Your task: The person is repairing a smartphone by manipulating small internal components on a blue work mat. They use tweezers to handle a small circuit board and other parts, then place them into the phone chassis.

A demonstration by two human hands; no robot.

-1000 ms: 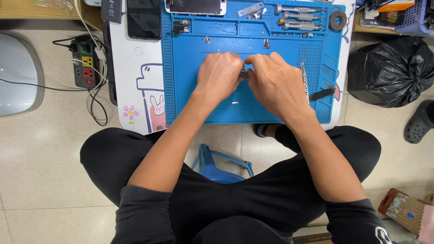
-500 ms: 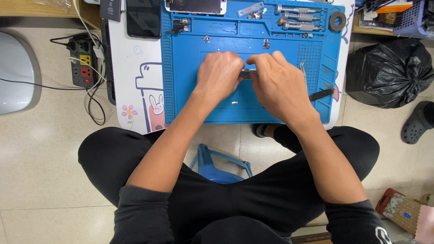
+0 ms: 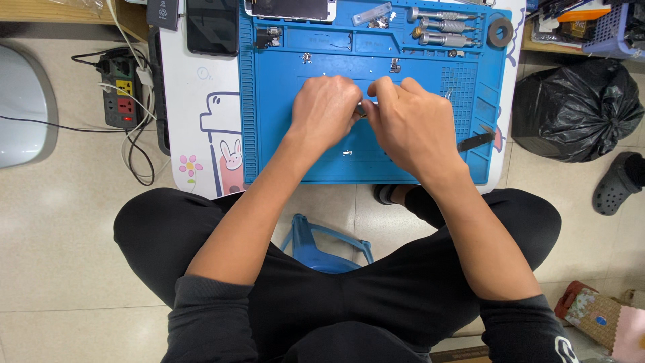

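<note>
My left hand (image 3: pixel 326 111) and my right hand (image 3: pixel 410 124) meet over the middle of a blue work mat (image 3: pixel 269 134). Between their fingertips they pinch a small dark metal part (image 3: pixel 363 110), mostly hidden by the fingers. A tiny loose part (image 3: pixel 347 153) lies on the mat below my left wrist. A black-handled tool (image 3: pixel 476 140) rests on the mat just right of my right hand.
Silver screwdrivers (image 3: pixel 440 27), a tape roll (image 3: pixel 500 31) and small parts line the mat's far edge. A dark phone (image 3: pixel 211 25) lies on the white table (image 3: pixel 195 114). A power strip (image 3: pixel 119 91) is left, a black bag (image 3: pixel 574 111) right, a blue stool (image 3: pixel 326 242) beneath me.
Both hands stay together over the mat's middle, with only slight finger shifts around the small part.
</note>
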